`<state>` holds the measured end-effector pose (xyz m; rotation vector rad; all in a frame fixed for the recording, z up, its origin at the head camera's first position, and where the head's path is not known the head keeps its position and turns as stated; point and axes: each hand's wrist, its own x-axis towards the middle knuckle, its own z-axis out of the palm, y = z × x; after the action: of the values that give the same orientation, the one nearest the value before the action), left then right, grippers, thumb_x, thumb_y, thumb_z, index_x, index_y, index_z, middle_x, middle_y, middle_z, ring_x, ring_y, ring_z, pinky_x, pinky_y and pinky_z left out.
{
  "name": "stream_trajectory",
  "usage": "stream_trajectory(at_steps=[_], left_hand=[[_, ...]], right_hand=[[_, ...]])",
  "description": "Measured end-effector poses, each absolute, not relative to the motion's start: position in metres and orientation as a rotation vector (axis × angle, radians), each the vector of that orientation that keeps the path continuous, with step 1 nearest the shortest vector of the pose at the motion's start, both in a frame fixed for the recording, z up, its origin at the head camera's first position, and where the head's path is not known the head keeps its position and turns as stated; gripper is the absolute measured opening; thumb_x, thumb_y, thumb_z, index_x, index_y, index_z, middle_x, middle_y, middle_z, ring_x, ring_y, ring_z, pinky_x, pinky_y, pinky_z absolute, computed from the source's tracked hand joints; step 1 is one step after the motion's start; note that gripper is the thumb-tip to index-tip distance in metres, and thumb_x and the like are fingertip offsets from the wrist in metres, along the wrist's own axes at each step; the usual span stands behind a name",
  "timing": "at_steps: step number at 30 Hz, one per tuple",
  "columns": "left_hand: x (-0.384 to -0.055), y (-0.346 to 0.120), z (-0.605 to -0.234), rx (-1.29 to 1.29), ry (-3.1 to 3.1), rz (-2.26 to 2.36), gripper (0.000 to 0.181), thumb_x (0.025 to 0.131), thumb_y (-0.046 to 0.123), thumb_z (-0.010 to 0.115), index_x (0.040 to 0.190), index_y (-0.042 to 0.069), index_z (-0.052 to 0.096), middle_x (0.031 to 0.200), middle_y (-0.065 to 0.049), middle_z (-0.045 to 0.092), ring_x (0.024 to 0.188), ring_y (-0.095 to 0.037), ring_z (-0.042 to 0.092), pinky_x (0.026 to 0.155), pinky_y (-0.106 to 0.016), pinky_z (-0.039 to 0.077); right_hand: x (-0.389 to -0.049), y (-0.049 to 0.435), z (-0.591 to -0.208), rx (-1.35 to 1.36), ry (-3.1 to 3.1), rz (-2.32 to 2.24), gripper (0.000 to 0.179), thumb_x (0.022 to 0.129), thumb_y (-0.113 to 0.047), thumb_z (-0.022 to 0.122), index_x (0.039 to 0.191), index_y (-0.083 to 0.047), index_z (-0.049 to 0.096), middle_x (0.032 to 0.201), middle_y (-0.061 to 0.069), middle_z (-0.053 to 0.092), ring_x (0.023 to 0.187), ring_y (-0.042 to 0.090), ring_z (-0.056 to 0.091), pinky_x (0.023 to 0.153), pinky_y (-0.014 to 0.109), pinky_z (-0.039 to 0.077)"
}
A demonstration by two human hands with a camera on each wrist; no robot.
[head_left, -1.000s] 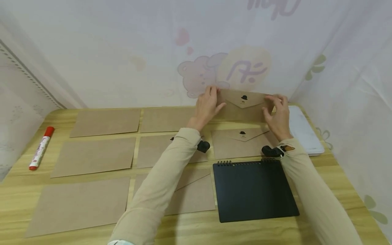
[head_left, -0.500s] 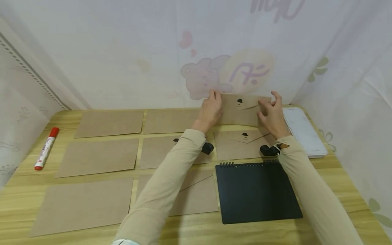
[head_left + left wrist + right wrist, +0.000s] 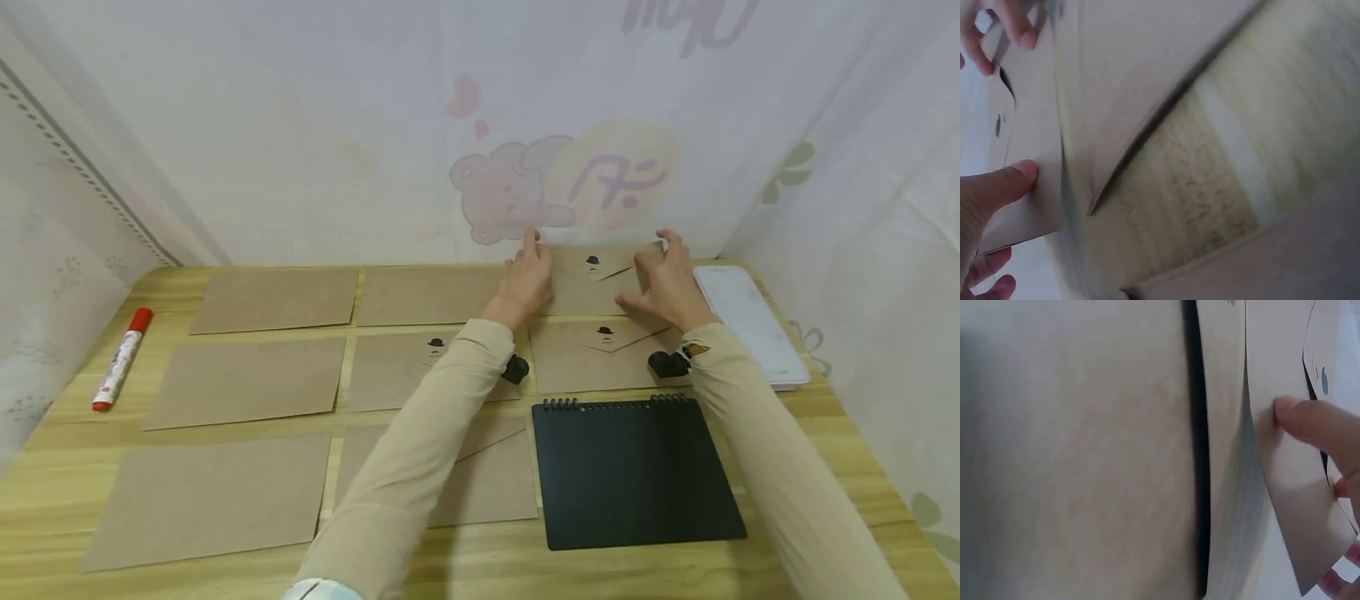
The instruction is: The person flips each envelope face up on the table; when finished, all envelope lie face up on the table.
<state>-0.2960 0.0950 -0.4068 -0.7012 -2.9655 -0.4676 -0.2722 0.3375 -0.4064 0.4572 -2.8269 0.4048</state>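
A brown paper envelope (image 3: 581,296) with a small black hat print lies between both hands at the back right of the table. My left hand (image 3: 525,283) holds its left end; in the left wrist view the thumb (image 3: 1007,184) presses on the front while other fingers are behind. My right hand (image 3: 667,287) grips the right end. In the right wrist view its thumb (image 3: 1310,419) presses the front, one fingertip is at the edge of the flap, and other fingers show behind. A dark gap shows under the flap. A similar envelope (image 3: 592,367) lies just in front.
Several more brown envelopes (image 3: 247,379) lie in rows to the left. A black spiral notebook (image 3: 637,475) is at the front right, a white flat box (image 3: 750,321) at the right edge, a red-capped marker (image 3: 122,358) at the far left. A printed curtain (image 3: 337,125) hangs behind.
The raised envelope has come down towards the table with both hands. My right hand has shifted a little inward along it, and a gap has appeared under the flap.
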Motion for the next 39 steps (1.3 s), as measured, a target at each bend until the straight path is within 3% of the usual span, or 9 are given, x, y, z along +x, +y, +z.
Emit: stream_trajectory(at_steps=[6,10,13,19,24,29,34,39], left_hand=[[-0.294,0.097,-0.411,-0.715,-2.972,-0.316,0.045,0.086,0.013,0.056,0.126,-0.003,0.044,0.119,-0.014,0.040,0.099,-0.026,0.051,0.080,-0.037,0.047],[-0.293,0.098,-0.411,-0.728,-3.019,-0.275,0.041,0.088,0.010,0.050,0.126,-0.002,0.046,0.120,-0.013,0.046,0.103,-0.027,0.050,0.086,-0.037,0.046],[-0.293,0.101,-0.411,-0.769,-3.070,-0.301,0.037,0.086,0.010,0.052,0.122,-0.002,0.051,0.119,-0.015,0.048,0.104,-0.027,0.049,0.087,-0.036,0.046],[-0.292,0.106,-0.410,-0.801,-3.211,-0.310,0.027,0.085,0.015,0.059,0.108,0.002,0.063,0.116,-0.015,0.050,0.109,-0.028,0.046,0.088,-0.036,0.045],[-0.293,0.102,-0.407,-0.785,-3.171,-0.088,0.023,0.087,0.027,0.058,0.102,0.012,0.066,0.109,-0.010,0.058,0.111,-0.030,0.042,0.097,-0.048,0.032],[-0.291,0.080,-0.412,-0.739,-3.178,-0.027,0.031,0.089,0.038,0.054,0.115,0.023,0.063,0.115,-0.007,0.059,0.117,-0.028,0.036,0.099,-0.053,0.021],[-0.298,0.057,-0.410,-0.783,-3.118,-0.259,0.047,0.093,0.047,0.048,0.135,0.026,0.047,0.125,-0.008,0.051,0.120,-0.028,0.032,0.099,-0.051,0.019],[-0.298,0.014,-0.395,-0.761,-3.032,-0.490,0.042,0.093,0.039,0.053,0.130,0.018,0.054,0.122,-0.009,0.052,0.117,-0.030,0.036,0.095,-0.053,0.021]], right_hand=[[-0.273,0.334,-0.404,0.450,-2.910,0.312,0.053,0.069,-0.027,0.082,0.101,0.006,0.055,0.133,0.035,0.023,0.118,0.053,0.026,0.091,0.060,0.031],[-0.271,0.335,-0.401,0.454,-3.004,0.291,0.060,0.073,-0.028,0.079,0.114,0.008,0.052,0.132,0.034,0.023,0.116,0.053,0.027,0.090,0.061,0.032],[-0.268,0.338,-0.399,0.429,-3.070,0.292,0.061,0.076,-0.027,0.077,0.120,0.008,0.052,0.131,0.033,0.026,0.116,0.051,0.027,0.090,0.062,0.032],[-0.265,0.340,-0.401,0.529,-3.117,0.219,0.032,0.082,-0.017,0.070,0.102,0.007,0.065,0.122,0.033,0.046,0.116,0.047,0.035,0.094,0.058,0.031],[-0.267,0.338,-0.405,0.562,-3.114,0.143,0.029,0.085,-0.015,0.067,0.103,0.008,0.066,0.108,0.027,0.060,0.111,0.042,0.045,0.099,0.055,0.026],[-0.275,0.324,-0.414,0.609,-3.113,0.152,0.027,0.086,-0.016,0.065,0.102,0.006,0.068,0.103,0.022,0.065,0.112,0.039,0.047,0.100,0.054,0.025],[-0.277,0.320,-0.416,0.546,-3.093,0.362,0.028,0.087,-0.011,0.063,0.105,0.010,0.064,0.109,0.028,0.060,0.110,0.043,0.047,0.095,0.054,0.033],[-0.269,0.324,-0.406,0.428,-3.056,0.610,0.030,0.089,-0.009,0.060,0.110,0.012,0.060,0.115,0.034,0.050,0.103,0.046,0.049,0.083,0.056,0.042]])
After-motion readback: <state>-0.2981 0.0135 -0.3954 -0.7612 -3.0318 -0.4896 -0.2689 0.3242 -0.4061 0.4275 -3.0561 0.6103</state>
